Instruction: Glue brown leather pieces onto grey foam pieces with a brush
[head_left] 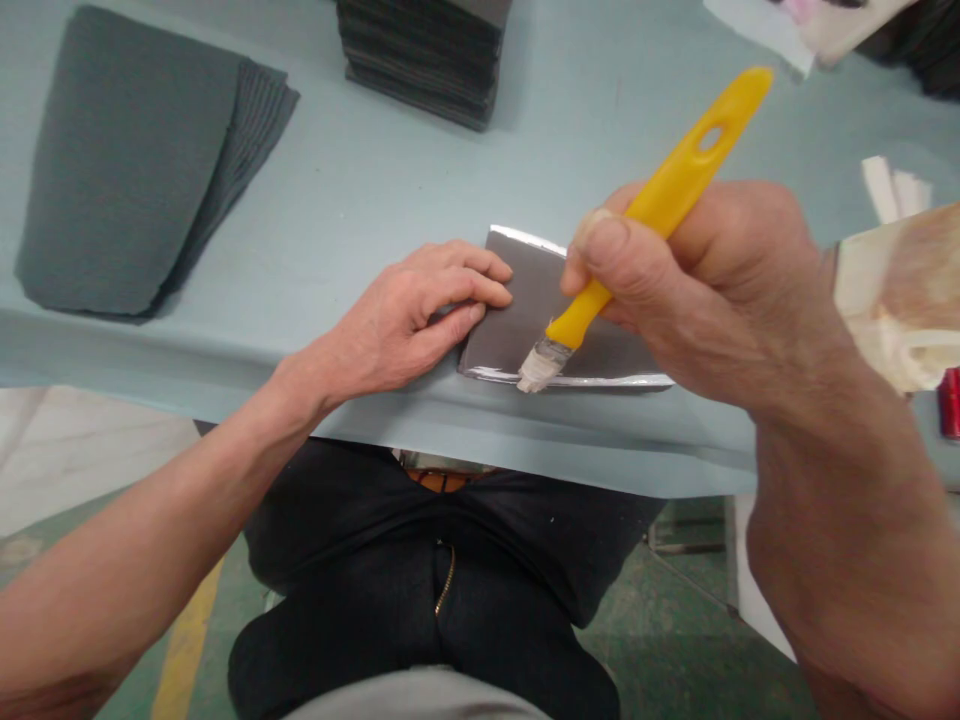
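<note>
The person's right hand [705,275] pinches a yellow-handled brush [666,193] between thumb and fingers, its whitish bristles [541,367] at the near edge of a dark grey piece [517,325] (pale stripes [525,238] line its far and near edges) on the blue-green tablecloth [375,200]. The left hand [409,320], fingers slightly apart, rests on the piece's left end.

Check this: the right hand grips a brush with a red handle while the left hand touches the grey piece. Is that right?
The handle is yellow, not red, as the head view shows. The right hand grips the brush while the left hand touches the grey piece.
</note>
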